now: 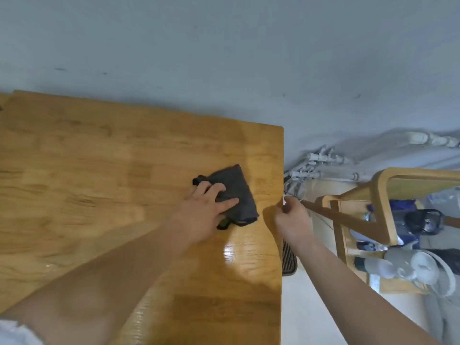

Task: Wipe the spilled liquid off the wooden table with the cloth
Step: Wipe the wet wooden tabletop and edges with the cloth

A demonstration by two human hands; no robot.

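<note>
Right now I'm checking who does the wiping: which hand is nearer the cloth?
Left. The left hand presses flat on the cloth; the right hand grips the table edge beside it.

1. The cloth (235,195) lies on the counter (99,170), near its right edge.
2. The left hand (204,210) rests flat on the cloth's near-left part.
3. The right hand (290,216) sits at the counter's right edge, right of the cloth.
4. A wooden chair (380,207) stands right of the counter.
</note>
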